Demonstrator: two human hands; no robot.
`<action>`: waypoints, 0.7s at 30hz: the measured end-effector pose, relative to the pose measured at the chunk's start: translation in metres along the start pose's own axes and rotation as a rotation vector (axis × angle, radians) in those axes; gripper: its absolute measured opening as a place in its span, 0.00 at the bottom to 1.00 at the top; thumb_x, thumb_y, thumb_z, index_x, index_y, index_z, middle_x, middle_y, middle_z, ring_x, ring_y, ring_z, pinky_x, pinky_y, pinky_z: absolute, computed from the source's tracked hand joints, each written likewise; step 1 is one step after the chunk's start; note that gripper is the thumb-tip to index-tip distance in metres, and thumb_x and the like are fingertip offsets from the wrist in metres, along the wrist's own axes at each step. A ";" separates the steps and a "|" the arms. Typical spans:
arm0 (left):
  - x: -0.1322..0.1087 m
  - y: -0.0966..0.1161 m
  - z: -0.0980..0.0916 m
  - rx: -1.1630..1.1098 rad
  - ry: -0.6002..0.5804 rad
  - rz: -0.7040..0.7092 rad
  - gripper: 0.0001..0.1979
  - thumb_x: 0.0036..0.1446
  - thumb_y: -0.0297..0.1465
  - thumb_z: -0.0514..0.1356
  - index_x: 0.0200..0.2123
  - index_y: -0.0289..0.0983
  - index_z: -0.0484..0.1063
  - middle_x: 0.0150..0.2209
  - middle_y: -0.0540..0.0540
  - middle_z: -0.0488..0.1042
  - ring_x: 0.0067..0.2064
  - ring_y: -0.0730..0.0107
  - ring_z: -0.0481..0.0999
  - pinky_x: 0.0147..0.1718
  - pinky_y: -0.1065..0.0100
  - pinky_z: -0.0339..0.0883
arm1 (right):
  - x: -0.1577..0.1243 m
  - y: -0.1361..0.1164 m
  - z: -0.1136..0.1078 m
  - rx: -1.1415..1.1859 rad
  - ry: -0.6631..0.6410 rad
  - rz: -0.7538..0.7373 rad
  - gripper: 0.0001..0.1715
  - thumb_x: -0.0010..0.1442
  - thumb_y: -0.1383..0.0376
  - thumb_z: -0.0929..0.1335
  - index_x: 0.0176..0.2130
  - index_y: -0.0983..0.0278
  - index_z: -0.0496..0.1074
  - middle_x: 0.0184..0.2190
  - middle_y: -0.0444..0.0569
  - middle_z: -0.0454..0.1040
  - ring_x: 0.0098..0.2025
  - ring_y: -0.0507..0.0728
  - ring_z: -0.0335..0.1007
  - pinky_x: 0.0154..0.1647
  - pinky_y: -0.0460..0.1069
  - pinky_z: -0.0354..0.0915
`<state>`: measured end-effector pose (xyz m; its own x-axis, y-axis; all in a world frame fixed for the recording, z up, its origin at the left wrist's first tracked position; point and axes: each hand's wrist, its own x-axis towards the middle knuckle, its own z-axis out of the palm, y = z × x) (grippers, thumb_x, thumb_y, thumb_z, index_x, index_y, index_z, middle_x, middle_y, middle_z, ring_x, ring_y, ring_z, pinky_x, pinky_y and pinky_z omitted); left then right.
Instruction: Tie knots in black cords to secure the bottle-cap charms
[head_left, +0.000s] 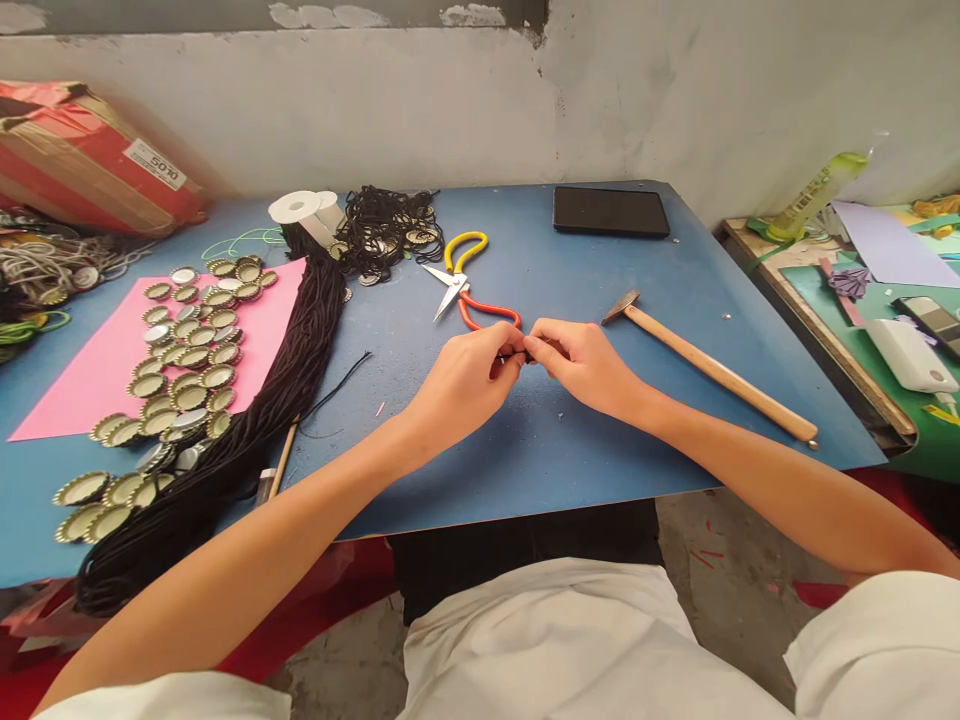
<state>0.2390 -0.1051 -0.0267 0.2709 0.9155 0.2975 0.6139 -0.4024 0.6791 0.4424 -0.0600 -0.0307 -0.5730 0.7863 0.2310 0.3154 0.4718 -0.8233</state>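
Note:
My left hand (472, 378) and my right hand (589, 362) meet fingertip to fingertip above the blue table (450, 480). Both are closed in a pinch. A small dark bit shows between the fingertips, mostly hidden, and I cannot make out what it is. Just beyond my left hand lie open scissors (456, 285) with one yellow and one red handle, the red one partly behind my fingers. To the right of my right hand rests a hammer (712, 370) with a wooden handle. A thick bundle of black cords (300, 350) stretches along the left.
Many bottle caps (187, 390) lie on and around pink paper (82, 370). Behind them stand white rolls (300, 208) beside a tangle of black cords with caps (390, 230). A dark phone or tablet (611, 211) lies at the back. A red box (90, 160) sits far left.

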 end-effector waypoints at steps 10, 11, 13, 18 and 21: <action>0.000 0.007 -0.004 -0.186 -0.013 -0.133 0.06 0.67 0.33 0.59 0.37 0.39 0.73 0.31 0.50 0.75 0.32 0.70 0.70 0.33 0.67 0.63 | -0.003 0.001 -0.001 -0.024 0.083 0.020 0.12 0.75 0.54 0.69 0.42 0.58 0.70 0.19 0.32 0.58 0.24 0.52 0.50 0.32 0.50 0.51; 0.001 0.007 -0.005 -0.205 -0.012 -0.141 0.06 0.66 0.33 0.59 0.36 0.39 0.72 0.31 0.50 0.75 0.32 0.70 0.70 0.33 0.67 0.63 | -0.003 0.001 -0.002 -0.047 0.100 0.009 0.09 0.75 0.56 0.69 0.44 0.58 0.70 0.19 0.32 0.57 0.23 0.52 0.50 0.32 0.50 0.52; 0.001 0.007 -0.006 -0.233 -0.014 -0.152 0.06 0.66 0.33 0.59 0.36 0.39 0.71 0.31 0.51 0.74 0.32 0.70 0.69 0.34 0.66 0.63 | -0.005 0.001 -0.001 -0.108 0.122 -0.022 0.04 0.75 0.60 0.69 0.48 0.58 0.72 0.19 0.32 0.58 0.23 0.52 0.52 0.33 0.50 0.53; 0.002 0.006 -0.006 -0.239 -0.008 -0.165 0.06 0.66 0.34 0.60 0.36 0.39 0.72 0.32 0.50 0.75 0.33 0.69 0.70 0.35 0.65 0.65 | -0.007 0.004 0.000 -0.259 0.139 -0.110 0.09 0.77 0.61 0.68 0.47 0.58 0.79 0.24 0.38 0.66 0.26 0.52 0.57 0.35 0.49 0.55; 0.002 0.006 -0.006 -0.220 0.009 -0.162 0.06 0.66 0.34 0.60 0.37 0.39 0.74 0.33 0.49 0.78 0.34 0.68 0.73 0.36 0.65 0.66 | -0.007 0.006 0.001 -0.316 0.117 -0.116 0.13 0.79 0.59 0.67 0.47 0.59 0.82 0.26 0.41 0.71 0.27 0.53 0.60 0.36 0.49 0.55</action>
<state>0.2385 -0.1055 -0.0180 0.1745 0.9684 0.1784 0.4729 -0.2414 0.8474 0.4477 -0.0630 -0.0377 -0.5337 0.7523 0.3863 0.4827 0.6461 -0.5913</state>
